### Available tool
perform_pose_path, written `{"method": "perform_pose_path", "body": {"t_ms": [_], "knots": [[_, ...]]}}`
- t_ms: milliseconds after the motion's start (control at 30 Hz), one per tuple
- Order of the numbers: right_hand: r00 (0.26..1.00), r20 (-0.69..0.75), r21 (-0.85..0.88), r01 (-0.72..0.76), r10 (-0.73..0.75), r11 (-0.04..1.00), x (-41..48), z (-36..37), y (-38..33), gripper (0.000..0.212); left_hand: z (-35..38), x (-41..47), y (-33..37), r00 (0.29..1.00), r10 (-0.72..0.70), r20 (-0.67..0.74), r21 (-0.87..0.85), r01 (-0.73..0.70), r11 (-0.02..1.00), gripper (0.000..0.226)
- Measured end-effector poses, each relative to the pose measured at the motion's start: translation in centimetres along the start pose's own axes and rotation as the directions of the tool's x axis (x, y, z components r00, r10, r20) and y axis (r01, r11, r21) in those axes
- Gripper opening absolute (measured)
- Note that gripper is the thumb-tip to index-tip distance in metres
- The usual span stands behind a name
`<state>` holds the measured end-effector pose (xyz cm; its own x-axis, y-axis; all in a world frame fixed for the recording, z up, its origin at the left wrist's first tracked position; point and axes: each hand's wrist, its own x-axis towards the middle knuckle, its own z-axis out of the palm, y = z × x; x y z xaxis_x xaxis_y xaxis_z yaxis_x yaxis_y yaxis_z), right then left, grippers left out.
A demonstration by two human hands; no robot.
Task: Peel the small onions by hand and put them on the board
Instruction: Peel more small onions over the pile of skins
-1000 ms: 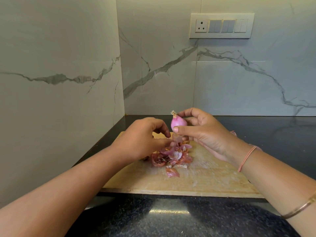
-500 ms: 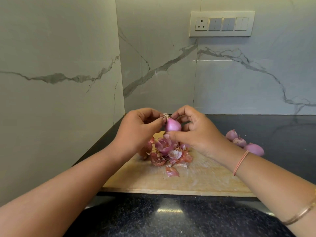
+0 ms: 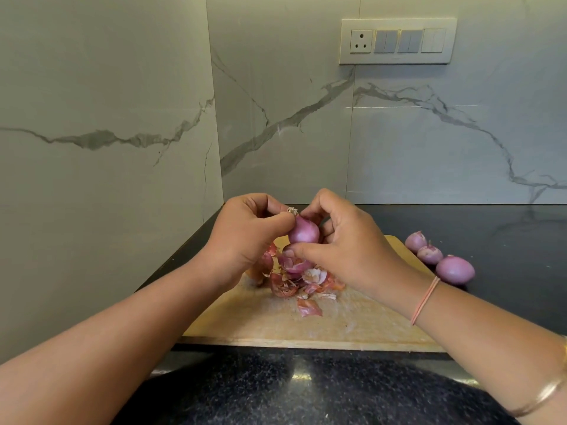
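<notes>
**Above a pale wooden cutting board (image 3: 352, 326), two hands meet**

A small pink-purple onion (image 3: 304, 230) is held between both hands. The left-hand grip (image 3: 242, 237) pinches its dry stem tip; the right-hand grip (image 3: 352, 250) curls round its body, thumb underneath. Papery reddish skins (image 3: 288, 286) lie piled below.

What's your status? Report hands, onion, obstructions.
Right hand grips the onion; left hand pinches its dry tip. Onion held above the board, not yet set down. Peels heaped on the board beneath; three onions on the counter beside it.
</notes>
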<state>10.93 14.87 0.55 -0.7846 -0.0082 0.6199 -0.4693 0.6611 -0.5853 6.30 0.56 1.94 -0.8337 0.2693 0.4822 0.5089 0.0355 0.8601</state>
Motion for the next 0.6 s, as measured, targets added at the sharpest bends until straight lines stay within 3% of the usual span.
{"method": "perform_pose_path", "body": {"t_ms": [367, 600], "knots": [[1.000, 0.014, 0.026, -0.026, 0.025, 0.999, -0.11, -0.03, -0.09, 0.035, 0.04, 0.11, -0.05, 0.999, 0.029, -0.031, 0.078, -0.026, 0.997, 0.022], [0.997, 0.043, 0.109, -0.062, 0.057, 0.992, 0.04, -0.35, 0.09, 0.030, -0.15, 0.21, -0.06, 1.000, 0.011, -0.019, 0.023, -0.010, 1.000, 0.019]]}}
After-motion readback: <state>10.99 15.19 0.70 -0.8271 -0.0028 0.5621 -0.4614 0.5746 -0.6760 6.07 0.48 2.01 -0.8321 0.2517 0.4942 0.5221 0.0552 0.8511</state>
